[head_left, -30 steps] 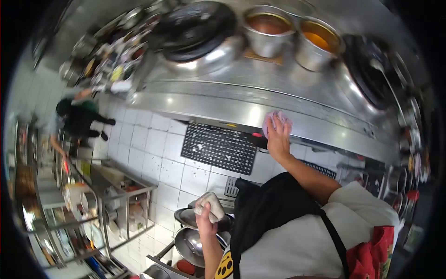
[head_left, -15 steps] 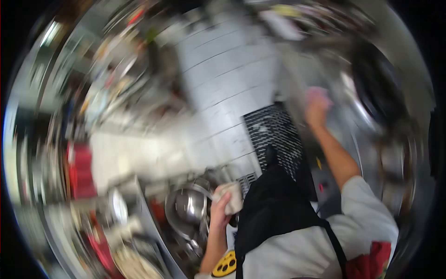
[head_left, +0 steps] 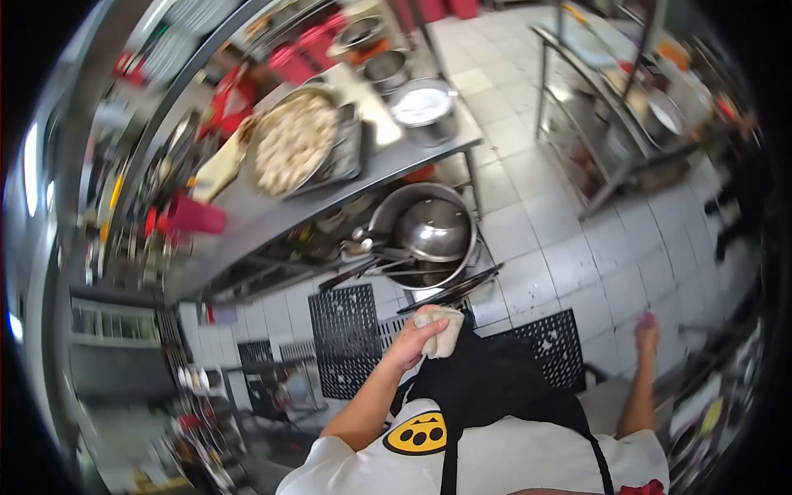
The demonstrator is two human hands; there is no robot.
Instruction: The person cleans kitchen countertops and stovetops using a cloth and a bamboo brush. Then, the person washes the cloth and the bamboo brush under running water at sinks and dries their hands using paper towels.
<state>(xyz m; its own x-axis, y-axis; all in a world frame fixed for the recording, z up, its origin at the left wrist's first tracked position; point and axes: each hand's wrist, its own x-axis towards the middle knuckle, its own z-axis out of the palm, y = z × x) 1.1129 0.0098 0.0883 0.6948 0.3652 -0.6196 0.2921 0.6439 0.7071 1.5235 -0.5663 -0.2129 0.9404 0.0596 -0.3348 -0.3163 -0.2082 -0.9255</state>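
In front of the black apron, my left hand is closed around a folded off-white cloth. Out to the right, my right hand hangs low over the tiled floor, its fingers curled on a small pink piece, which looks like a cloth but is blurred. Beyond my left hand stands a large steel pot with a shiny steel bowl and long-handled utensils in it. Neither hand touches the pot.
A steel worktable holds a big round pan of pale pieces, a lidded steel pot and a pink jug. Black perforated mats lie on the tiles. A metal-framed table stands at upper right.
My view has swung left, bringing the worktable and pot ahead. My right hand, earlier over a steel surface with the pink piece, is now lowered at my right. The off-white cloth stays in my left.
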